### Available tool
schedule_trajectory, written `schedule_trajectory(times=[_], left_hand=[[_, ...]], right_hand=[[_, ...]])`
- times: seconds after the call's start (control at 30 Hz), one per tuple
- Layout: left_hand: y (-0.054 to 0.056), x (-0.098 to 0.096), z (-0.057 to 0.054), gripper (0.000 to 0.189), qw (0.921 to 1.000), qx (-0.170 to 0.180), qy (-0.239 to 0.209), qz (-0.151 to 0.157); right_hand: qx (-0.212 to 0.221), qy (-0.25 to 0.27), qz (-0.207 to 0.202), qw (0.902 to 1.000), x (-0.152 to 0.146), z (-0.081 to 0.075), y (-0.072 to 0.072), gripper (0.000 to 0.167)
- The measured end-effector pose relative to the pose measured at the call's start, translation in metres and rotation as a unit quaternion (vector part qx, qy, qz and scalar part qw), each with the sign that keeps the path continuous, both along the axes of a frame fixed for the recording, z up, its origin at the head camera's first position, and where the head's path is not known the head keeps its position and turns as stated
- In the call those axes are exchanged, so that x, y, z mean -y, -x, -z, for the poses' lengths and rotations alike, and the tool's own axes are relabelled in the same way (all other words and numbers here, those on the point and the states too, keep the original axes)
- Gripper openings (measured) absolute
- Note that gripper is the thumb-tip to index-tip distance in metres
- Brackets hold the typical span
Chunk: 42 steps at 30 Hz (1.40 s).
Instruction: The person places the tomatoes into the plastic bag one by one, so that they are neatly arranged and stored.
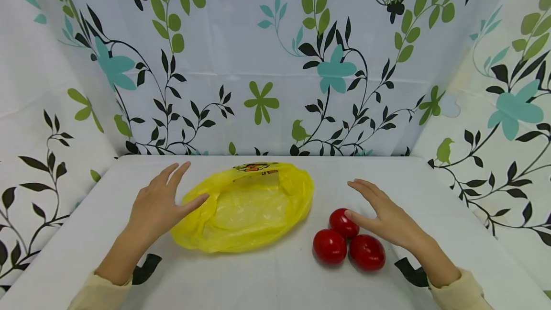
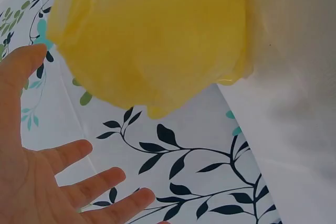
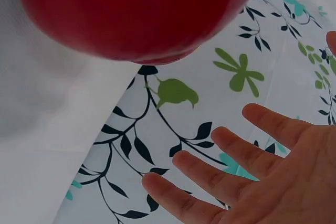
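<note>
A yellow plastic bag (image 1: 251, 214) lies on the white table with its mouth spread wide and a printed mark on its far rim. My left hand (image 1: 160, 207) is held at the bag's left side, fingers apart and thumb stretched across its edge. In the left wrist view the bag (image 2: 152, 40) is beyond the spread fingers. Three glossy red round things, tomato-like, sit close together: one at the back (image 1: 343, 224), one front left (image 1: 329, 247), one front right (image 1: 367, 252). My right hand (image 1: 389, 219) hovers beside them, fingers extended and holding nothing, thumb overlapping the back one in view.
The white table (image 1: 275, 281) ends at a patterned cloth backdrop (image 1: 215, 61) with leaves, flowers and birds. Similar cloth stands along the left and right sides. Black straps (image 1: 147, 269) show at the wrists.
</note>
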<state>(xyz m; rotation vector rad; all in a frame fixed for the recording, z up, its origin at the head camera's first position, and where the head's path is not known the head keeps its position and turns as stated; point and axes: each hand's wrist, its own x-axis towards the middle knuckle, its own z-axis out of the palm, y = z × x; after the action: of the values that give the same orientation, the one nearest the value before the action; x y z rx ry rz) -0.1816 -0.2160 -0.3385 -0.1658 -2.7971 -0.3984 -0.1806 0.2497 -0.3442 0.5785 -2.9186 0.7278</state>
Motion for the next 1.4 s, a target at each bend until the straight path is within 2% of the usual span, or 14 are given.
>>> schedule_trajectory(times=[0.33,0.7,0.83,1.13,1.23,1.4], left_hand=[[-0.002,0.008,0.011,0.095,0.9997,0.008,-0.009,0.022],[-0.003,0.012,0.025,0.094,0.996,0.064,-0.039,0.048],[-0.002,0.013,0.028,0.087,0.9941,0.077,-0.061,0.046],[0.003,0.018,0.033,0.067,0.985,0.089,-0.136,0.059],[0.005,0.018,0.036,0.06,0.9831,0.084,-0.147,0.069],[0.006,0.015,0.04,0.058,0.9813,0.077,-0.16,0.074]], right_hand=[[-0.003,0.016,0.003,0.9999,0.002,0.007,-0.014,0.072],[0.021,0.023,0.017,0.9994,-0.005,0.011,-0.028,0.074],[0.025,0.018,0.017,0.9994,-0.008,0.015,-0.031,0.076],[0.077,0.007,0.034,0.9964,-0.014,0.022,-0.037,0.073],[0.091,0.008,0.037,0.9951,-0.016,0.025,-0.04,0.07],[0.115,0.006,0.047,0.9922,-0.018,0.028,-0.04,0.072]])
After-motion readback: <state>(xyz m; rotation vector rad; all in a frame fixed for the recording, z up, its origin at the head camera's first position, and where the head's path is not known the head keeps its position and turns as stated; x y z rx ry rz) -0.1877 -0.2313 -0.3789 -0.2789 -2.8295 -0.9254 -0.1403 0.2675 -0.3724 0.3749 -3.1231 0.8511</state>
